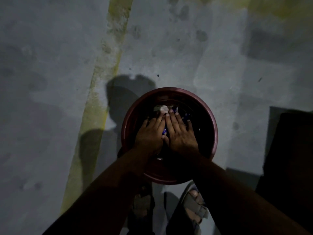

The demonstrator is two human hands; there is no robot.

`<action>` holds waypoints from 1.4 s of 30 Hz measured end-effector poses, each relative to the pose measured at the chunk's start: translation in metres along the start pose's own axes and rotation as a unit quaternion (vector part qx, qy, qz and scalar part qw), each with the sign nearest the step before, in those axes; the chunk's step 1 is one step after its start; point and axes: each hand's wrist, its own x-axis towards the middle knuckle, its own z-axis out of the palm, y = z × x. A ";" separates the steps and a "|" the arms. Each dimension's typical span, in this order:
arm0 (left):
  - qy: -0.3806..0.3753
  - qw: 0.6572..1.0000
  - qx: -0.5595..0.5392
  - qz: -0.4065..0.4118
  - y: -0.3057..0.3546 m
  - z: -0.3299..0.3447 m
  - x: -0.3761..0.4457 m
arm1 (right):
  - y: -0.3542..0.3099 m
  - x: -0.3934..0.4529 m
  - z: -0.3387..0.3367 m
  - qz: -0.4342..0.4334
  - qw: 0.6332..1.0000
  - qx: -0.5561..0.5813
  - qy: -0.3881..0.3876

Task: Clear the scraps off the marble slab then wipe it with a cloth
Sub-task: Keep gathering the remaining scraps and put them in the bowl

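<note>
Fingers of both hands lie straight and pressed together, palms down, inside a round dark red plastic bin [213, 126] at the lower middle of the frame. The left hand [149, 134] and the right hand [180, 133] sit side by side, their inner edges touching or nearly so, and the right thumb sticks out to the side. They press on a heap of scraps [163, 108] in the bin: pale crumpled bits show just above the fingertips, and a glimpse of something blue [165, 131] shows between the two hands. The rest of the bin's inside is too dark to read.

Both forearms run down to the bottom edge of the frame. Under them, at the bottom middle, stand two feet in strapped sandals [194, 207], the right one clearer than the left.

The bin rests on a grey concrete floor [186, 53] marked with darker blotches. A faded yellow painted stripe [101, 82] runs from the upper middle to the lower left. A dark block [291, 158] fills the lower right edge; what it is cannot be told.
</note>
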 end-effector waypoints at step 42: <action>0.221 0.905 0.116 0.344 0.332 -0.557 -0.400 | -0.060 -0.630 -0.464 0.346 0.861 0.109 0.358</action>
